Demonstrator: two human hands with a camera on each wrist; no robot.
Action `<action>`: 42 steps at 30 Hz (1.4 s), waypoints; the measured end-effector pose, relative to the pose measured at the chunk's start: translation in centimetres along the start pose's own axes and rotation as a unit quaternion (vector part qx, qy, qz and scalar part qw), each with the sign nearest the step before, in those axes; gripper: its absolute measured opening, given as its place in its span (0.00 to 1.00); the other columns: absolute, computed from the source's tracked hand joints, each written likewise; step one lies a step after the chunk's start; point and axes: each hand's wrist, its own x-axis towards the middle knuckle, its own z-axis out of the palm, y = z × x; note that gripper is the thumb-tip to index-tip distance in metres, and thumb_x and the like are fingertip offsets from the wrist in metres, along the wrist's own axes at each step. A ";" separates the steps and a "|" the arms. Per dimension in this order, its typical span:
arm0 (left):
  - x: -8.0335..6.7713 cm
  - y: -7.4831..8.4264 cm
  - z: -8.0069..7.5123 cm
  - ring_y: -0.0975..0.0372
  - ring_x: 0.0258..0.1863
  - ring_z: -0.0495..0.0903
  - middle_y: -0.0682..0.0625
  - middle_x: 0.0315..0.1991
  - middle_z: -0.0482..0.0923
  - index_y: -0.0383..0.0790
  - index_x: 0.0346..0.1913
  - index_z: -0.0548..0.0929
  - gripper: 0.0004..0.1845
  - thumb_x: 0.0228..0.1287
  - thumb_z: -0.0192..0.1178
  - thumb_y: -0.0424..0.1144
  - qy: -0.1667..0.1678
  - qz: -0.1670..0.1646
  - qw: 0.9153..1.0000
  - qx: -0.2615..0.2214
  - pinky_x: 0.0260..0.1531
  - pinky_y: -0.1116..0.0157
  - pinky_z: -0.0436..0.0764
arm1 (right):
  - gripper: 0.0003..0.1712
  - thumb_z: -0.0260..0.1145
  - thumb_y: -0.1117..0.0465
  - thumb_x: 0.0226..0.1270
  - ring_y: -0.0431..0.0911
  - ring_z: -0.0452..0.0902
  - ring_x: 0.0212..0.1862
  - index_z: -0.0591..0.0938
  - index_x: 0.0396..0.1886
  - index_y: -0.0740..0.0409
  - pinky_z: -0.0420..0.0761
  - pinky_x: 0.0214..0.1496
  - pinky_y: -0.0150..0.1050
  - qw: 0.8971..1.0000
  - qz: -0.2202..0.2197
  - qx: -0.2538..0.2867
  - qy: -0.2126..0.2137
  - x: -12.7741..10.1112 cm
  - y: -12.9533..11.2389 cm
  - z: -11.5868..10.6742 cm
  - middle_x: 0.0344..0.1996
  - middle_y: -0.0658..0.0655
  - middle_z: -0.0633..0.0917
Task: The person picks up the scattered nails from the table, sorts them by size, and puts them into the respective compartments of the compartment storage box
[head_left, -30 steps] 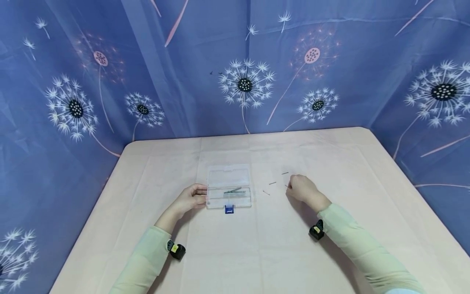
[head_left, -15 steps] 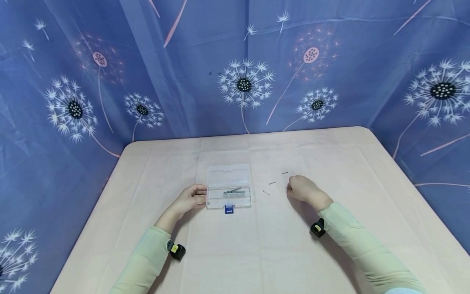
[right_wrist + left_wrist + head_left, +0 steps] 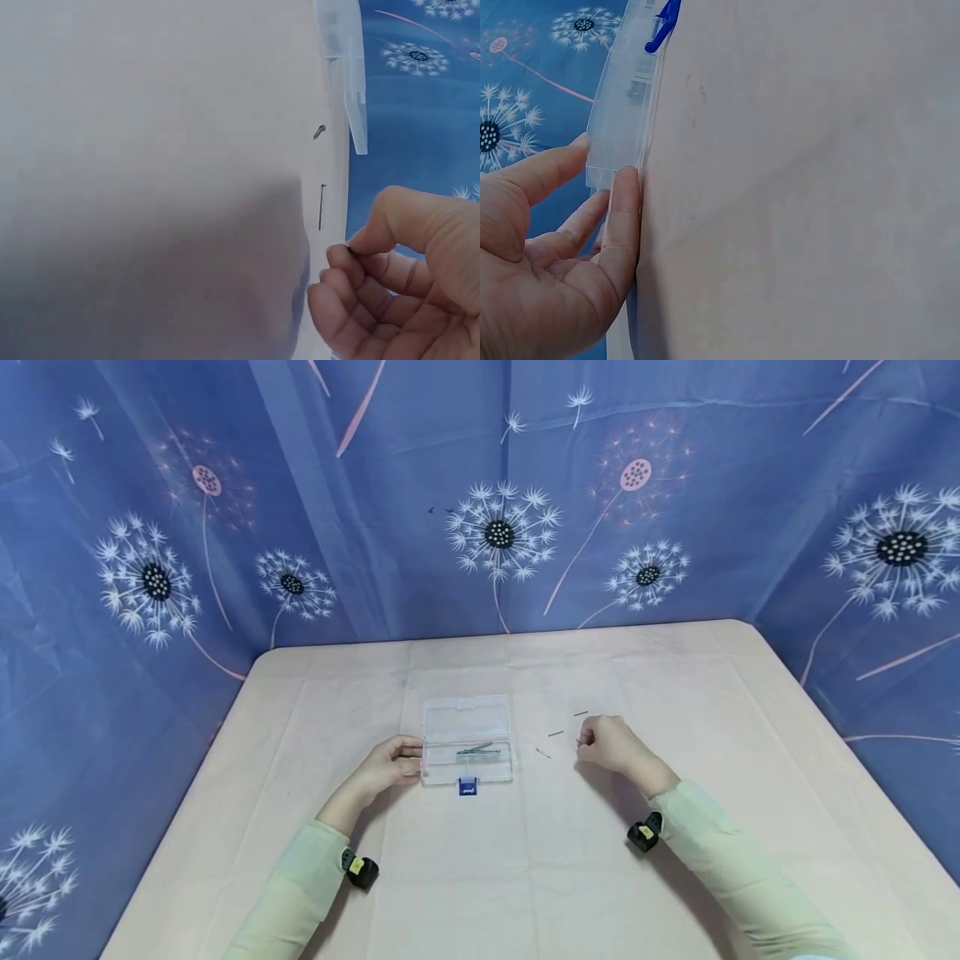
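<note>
A blue curtain printed with white and pink dandelion heads (image 3: 498,533) hangs all round the back, and in front of it sits a pale pink table with a creased cloth surface (image 3: 525,877). Centre stage is a small clear plastic box with its lid folded open and a blue latch at the near edge (image 3: 467,742), and inside its near half lies a little bundle of thin dark metal pins (image 3: 478,749). The left hand (image 3: 390,764) is up against the box's left end, fingers straight and relaxed; in the left wrist view the fingertips (image 3: 626,196) press flat on the clear side wall, touching it, not wrapped round it. Over on the other side, the right hand (image 3: 609,743) rests on the table well right of the box, fingers curled in, thumb and forefinger pressed together on what looks like one thin dark pin (image 3: 579,741); the right wrist view shows only a dark tip at the pinching fingertips (image 3: 352,247). Three more loose dark pins lie on the cloth between hand and box: one just beyond the knuckles (image 3: 581,713), one in the middle (image 3: 556,733), one nearest the box (image 3: 543,752). Light green sleeves (image 3: 735,868) cover both forearms, each with a small black wrist camera (image 3: 643,835)
</note>
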 end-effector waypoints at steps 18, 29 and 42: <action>0.1 0.1 -0.1 0.55 0.47 0.78 0.32 0.56 0.70 0.26 0.62 0.66 0.24 0.65 0.56 0.28 -0.002 -0.004 1.000 0.001 0.50 0.58 0.83 | 0.04 0.64 0.72 0.49 0.39 0.72 0.28 0.81 0.25 0.61 0.75 0.32 0.28 0.985 -0.036 0.134 0.101 0.2 -2.1 1.9 0.22 0.54 0.82; 0.1 0.0 -0.1 0.55 0.47 0.78 0.32 0.56 0.70 0.27 0.62 0.67 0.23 0.65 0.56 0.28 0.004 -0.007 1.000 0.001 0.50 0.58 0.83 | 0.05 0.63 0.74 0.49 0.37 0.74 0.29 0.81 0.27 0.65 0.78 0.32 0.26 0.977 -0.054 0.192 0.072 0.4 -4.4 3.2 0.24 0.56 0.83; -0.1 0.0 -0.1 0.56 0.48 0.78 0.31 0.57 0.69 0.26 0.63 0.66 0.25 0.64 0.57 0.29 -0.002 -0.001 1.000 -0.007 0.50 0.59 0.83 | 0.06 0.63 0.76 0.48 0.40 0.75 0.30 0.80 0.27 0.65 0.81 0.33 0.28 0.972 -0.096 0.209 0.045 1.0 -6.3 5.0 0.25 0.58 0.83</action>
